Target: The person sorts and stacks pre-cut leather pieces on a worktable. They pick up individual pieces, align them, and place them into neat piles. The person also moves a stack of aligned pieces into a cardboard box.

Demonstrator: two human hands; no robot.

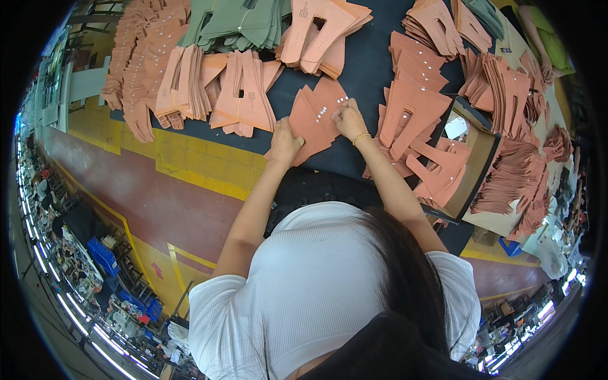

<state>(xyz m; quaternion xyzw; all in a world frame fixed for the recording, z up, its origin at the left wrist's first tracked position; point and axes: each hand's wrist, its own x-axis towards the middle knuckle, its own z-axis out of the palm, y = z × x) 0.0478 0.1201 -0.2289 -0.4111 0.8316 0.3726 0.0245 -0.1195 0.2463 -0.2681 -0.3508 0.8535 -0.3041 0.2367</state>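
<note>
A fanned stack of salmon-coloured cut pieces (310,117), flat and leather-like, lies at the near edge of the dark table. My left hand (286,142) grips its left edge, thumb on top and the other fingers mostly hidden. Small white stickers (321,114) run in a row across the overlapping pieces. At the right edge of the stack my right hand (349,120) is closed in a pinch beside these stickers. What sits between its fingertips is too small to make out. More salmon pieces with slots (411,111) lie just right of my right hand, also bearing white stickers.
Bundled salmon pieces (244,92) and green pieces (244,25) line the far and left side. At the right stands an open black-edged box (472,164) with loose pieces in and over it. Beyond it are more piles (513,174). Another person's arm (538,41) shows at far right.
</note>
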